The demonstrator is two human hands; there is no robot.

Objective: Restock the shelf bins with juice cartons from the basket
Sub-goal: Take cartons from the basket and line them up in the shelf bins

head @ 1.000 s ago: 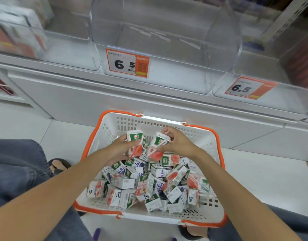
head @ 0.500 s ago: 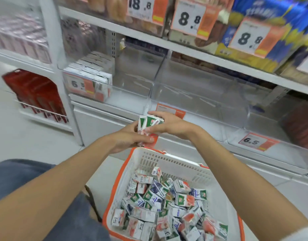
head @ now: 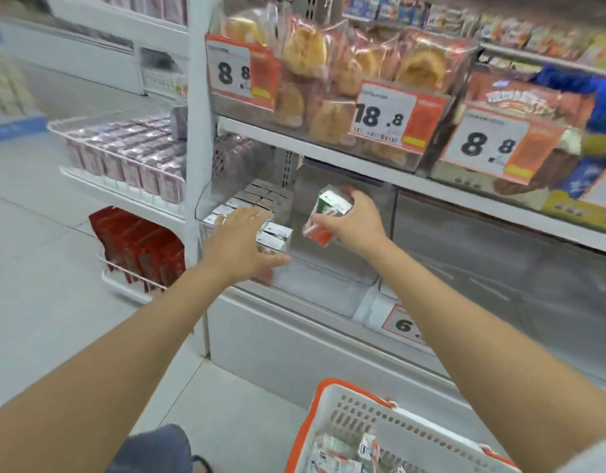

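My right hand (head: 354, 221) grips a couple of green, white and red juice cartons (head: 325, 213) over the clear shelf bin (head: 329, 288). My left hand (head: 242, 242) lies flat, fingers spread, against the rows of cartons (head: 257, 199) standing in the bin's left part, touching the front ones (head: 276, 237). The white basket with orange rim (head: 370, 425) sits on the floor at the bottom right, with loose cartons (head: 335, 452) inside.
The bin's right part holds nothing. A second clear bin (head: 499, 278) lies to the right. Above, a shelf holds bagged bread (head: 329, 80) behind price tags. Left of the white upright (head: 195, 131), wire racks carry pink packs (head: 131, 155) and red boxes (head: 141, 247).
Both hands lifted cartons out of the basket and rose to the shelf bin. The left hand let go and now rests on the stocked rows; the view swung up and left.
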